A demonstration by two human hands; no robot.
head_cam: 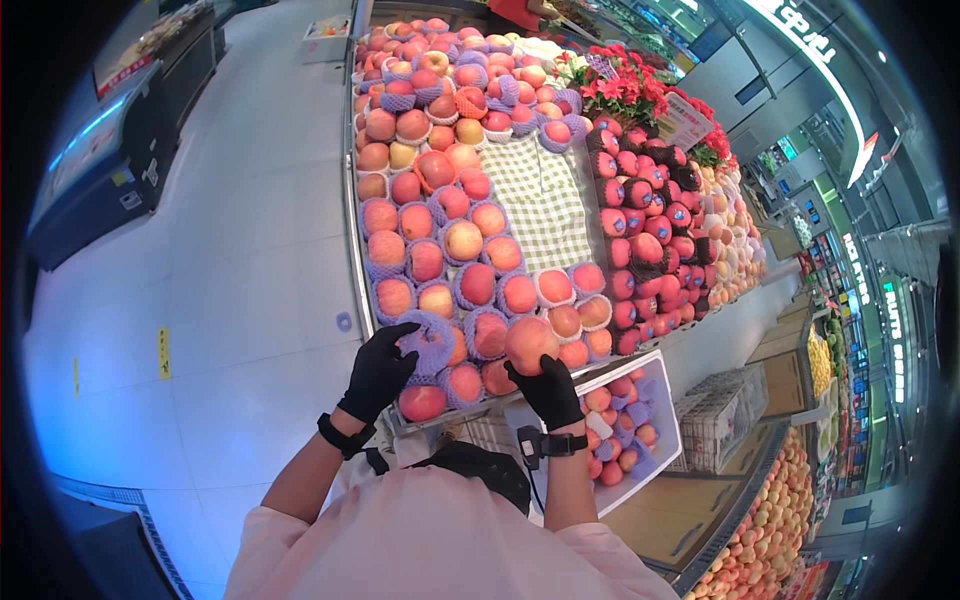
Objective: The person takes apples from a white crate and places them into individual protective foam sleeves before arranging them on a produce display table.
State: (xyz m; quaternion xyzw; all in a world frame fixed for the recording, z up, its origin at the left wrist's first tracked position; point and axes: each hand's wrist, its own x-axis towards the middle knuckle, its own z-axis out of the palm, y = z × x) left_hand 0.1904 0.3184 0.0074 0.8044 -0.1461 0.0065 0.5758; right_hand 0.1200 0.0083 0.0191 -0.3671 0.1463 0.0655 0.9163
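Observation:
My left hand (381, 375), in a black glove, pinches a purple foam net sleeve (427, 346) at the front left of the fruit display. In my gloved right hand (549, 393) is a bare red apple (532, 344), lifted over the front rows. Around both hands sit rows of apples, many in purple or white foam nets, such as a netted apple (490, 334). One apple without a net (421, 403) lies at the front corner below my left hand.
A green checked cloth (541, 202) lines the display. At its right are dark red apples (646, 247). A white foam box (670, 442) of apples and nets stands by my right arm. A loose net (343, 322) lies on the floor. A person in red (517, 13) stands beyond.

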